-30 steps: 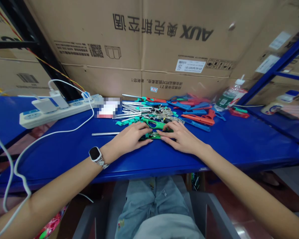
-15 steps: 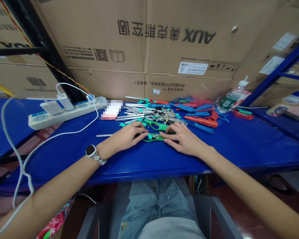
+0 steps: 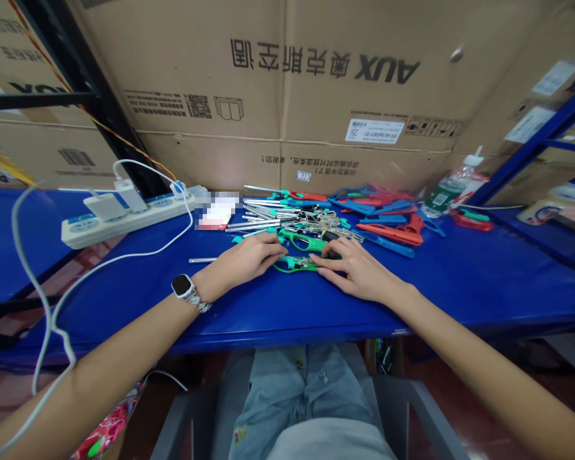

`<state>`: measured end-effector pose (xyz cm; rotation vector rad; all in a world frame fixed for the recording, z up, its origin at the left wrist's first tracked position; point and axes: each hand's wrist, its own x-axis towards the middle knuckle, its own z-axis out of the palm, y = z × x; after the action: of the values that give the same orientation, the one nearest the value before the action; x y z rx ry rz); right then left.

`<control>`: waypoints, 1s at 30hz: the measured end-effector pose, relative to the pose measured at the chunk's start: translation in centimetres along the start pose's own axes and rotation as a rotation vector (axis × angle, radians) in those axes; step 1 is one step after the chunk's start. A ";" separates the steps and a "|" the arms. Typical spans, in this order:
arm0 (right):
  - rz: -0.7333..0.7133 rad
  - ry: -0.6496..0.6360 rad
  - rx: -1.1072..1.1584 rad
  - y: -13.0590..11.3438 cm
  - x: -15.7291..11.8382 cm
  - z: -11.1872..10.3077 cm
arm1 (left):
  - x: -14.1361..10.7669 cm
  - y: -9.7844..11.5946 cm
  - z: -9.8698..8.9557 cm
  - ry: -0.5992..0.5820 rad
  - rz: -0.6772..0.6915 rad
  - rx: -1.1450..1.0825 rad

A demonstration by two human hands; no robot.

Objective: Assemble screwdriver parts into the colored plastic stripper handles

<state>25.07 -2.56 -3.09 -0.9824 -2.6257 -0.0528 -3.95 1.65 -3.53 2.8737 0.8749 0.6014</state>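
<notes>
A green long-nosed lighter [image 3: 294, 264] lies across the blue table in front of me, its handle uncovered so that small inner parts show. Its metal tube [image 3: 202, 260] sticks out on the left, past my wrist. My left hand [image 3: 253, 260] is closed with thumb and fingers pinched at the lighter's trigger end. At the other end, the bent fingers of my right hand [image 3: 352, 265] press on the handle. A black and yellow handle [image 3: 326, 236] shows just behind my right fingers; its kind is unclear. Just beyond lies another green lighter shell [image 3: 304, 241].
Metal lighter tubes [image 3: 259, 214] are heaped behind my hands. Red and blue shells [image 3: 388, 220] lie to the right, near a plastic bottle [image 3: 448, 188]. A white power strip [image 3: 138, 216] with trailing cables is on the left. A large cardboard box [image 3: 287, 89] stands behind.
The whole view has shifted slightly. My left fingertips have drawn up a little on the lighter, leaving more of its inside in sight. My right hand is nearly still.
</notes>
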 end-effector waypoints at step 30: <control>0.019 -0.004 -0.034 -0.5 -0.1 -0.1 | 1.8 1.6 0.3 0.042 -0.194 -0.258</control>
<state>24.89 -2.99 -3.04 -1.0192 -2.6269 -0.0907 -1.64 1.27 -2.90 2.5209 0.9871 0.6978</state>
